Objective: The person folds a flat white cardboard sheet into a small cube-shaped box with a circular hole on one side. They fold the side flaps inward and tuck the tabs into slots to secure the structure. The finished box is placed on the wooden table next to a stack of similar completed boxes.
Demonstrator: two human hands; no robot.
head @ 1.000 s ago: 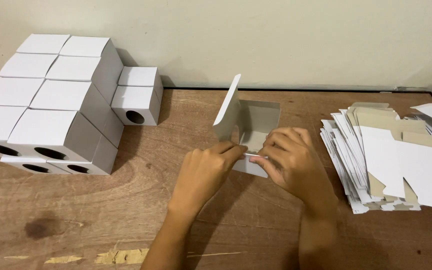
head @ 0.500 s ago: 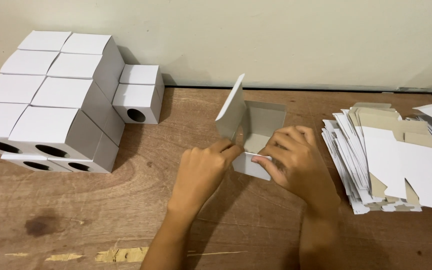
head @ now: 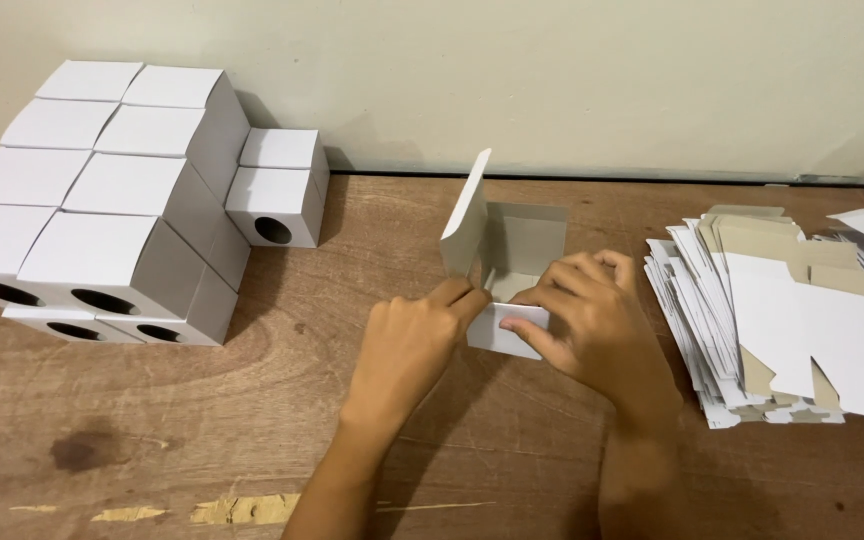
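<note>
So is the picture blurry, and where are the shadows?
Head view: sharp all over, soft even light, no glare; the half-folded box and both hands cast faint shadows on the wooden table, and the stacked white boxes shade the wall behind.

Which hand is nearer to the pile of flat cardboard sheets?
Right. The right hand is beside the pile of flat sheets; the left hand is farther away, across the open box.

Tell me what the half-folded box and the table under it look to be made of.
Half-folded box: thin paperboard, matte white outside, grey-brown inside; it creases sharply under the hands. Table: apparently wood, brown grain showing, worn finish with a dark stain and pale chipped patches.
</note>
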